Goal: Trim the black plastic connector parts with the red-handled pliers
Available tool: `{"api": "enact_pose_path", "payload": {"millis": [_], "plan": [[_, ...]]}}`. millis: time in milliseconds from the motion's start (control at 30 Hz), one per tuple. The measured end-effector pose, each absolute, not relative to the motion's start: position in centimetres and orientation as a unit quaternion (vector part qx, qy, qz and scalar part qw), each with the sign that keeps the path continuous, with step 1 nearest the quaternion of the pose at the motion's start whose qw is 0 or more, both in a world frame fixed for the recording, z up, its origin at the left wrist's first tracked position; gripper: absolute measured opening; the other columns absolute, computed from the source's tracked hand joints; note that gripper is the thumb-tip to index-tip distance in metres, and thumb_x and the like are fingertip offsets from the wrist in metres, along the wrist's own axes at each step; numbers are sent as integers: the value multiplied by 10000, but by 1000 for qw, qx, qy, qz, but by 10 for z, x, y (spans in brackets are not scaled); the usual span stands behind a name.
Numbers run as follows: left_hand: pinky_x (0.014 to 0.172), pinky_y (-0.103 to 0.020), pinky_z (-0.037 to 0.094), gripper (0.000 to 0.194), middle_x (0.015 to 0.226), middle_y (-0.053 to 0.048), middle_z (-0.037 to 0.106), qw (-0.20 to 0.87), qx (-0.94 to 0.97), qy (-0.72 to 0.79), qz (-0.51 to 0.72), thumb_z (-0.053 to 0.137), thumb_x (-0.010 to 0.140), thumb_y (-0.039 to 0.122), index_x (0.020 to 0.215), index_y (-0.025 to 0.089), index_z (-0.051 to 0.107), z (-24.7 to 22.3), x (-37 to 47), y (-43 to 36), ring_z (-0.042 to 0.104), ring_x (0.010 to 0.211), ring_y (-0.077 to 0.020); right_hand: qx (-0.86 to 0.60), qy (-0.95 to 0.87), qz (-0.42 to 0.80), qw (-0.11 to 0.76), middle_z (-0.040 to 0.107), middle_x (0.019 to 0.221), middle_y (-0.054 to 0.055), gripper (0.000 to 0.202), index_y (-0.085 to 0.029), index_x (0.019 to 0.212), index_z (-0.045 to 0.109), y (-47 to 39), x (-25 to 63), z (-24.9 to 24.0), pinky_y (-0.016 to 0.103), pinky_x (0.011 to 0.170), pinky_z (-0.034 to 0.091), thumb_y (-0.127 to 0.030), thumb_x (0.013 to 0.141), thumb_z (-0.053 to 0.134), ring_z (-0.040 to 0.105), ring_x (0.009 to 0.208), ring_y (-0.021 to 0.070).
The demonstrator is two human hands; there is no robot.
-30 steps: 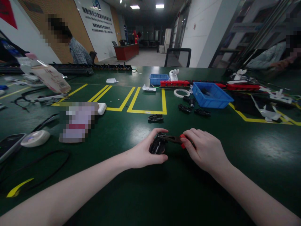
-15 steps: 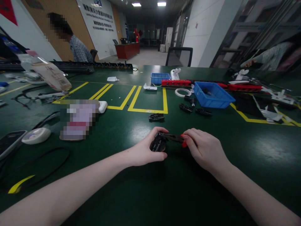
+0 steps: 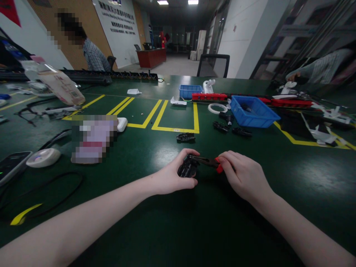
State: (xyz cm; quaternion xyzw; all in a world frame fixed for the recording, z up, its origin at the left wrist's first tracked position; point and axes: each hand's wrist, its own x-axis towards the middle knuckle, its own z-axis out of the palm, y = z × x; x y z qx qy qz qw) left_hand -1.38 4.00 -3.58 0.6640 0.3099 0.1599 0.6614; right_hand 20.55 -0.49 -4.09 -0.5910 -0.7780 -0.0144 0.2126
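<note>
My left hand (image 3: 178, 172) is closed round a black plastic part (image 3: 188, 167), thumb on the near side and fingers on the far side. My right hand (image 3: 244, 172) grips the red handles of a pair of pliers (image 3: 207, 161), whose dark jaws point left. The jaw tips meet the upper right of the black part; whether they pinch it is too small to tell. Beyond my hands lies another black part (image 3: 186, 137). Farther right are more black pieces (image 3: 220, 127) (image 3: 241, 132) near a blue bin (image 3: 253, 112).
A phone (image 3: 94, 142), white case (image 3: 122, 124) and tape roll (image 3: 43, 158) lie left. A bottle (image 3: 59, 83) leans behind them. Yellow tape marks (image 3: 175, 130) cross the green table (image 3: 172, 230). Red strips (image 3: 209, 97) and a small blue bin (image 3: 190, 91) stand farther back. Two people are nearby.
The view has shifted slightly. My right hand and the pliers' handles have moved a little to the right; my left hand still holds the black part in nearly the same place.
</note>
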Motion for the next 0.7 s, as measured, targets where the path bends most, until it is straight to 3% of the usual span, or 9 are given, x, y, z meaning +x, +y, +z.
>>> {"api": "enact_pose_path", "payload": {"millis": [467,633,700], "plan": [[653,-263,410,635,834,25,477,657,671,303,163,602,726,88,1271,234,311,-40,-14,44,483,729,-122,-578,-789,-87,187,594,728,47,401,-170,801,581,-3,203,-41,287,578,345,-379,958,276,530,642,165],[623,-245,394,627,842,27,465,686,658,272,150,588,748,99,1291,241,309,-37,-16,44,464,693,-101,-559,-810,-73,163,579,756,60,408,-160,828,553,0,206,-41,295,577,380,-563,820,490,527,662,186],[633,-249,401,612,854,25,464,683,660,276,146,595,750,104,1278,241,317,-36,-17,44,469,703,-102,-553,-816,-63,156,576,773,64,362,-158,829,542,2,207,-42,300,592,400,-516,778,566,529,681,192]]}}
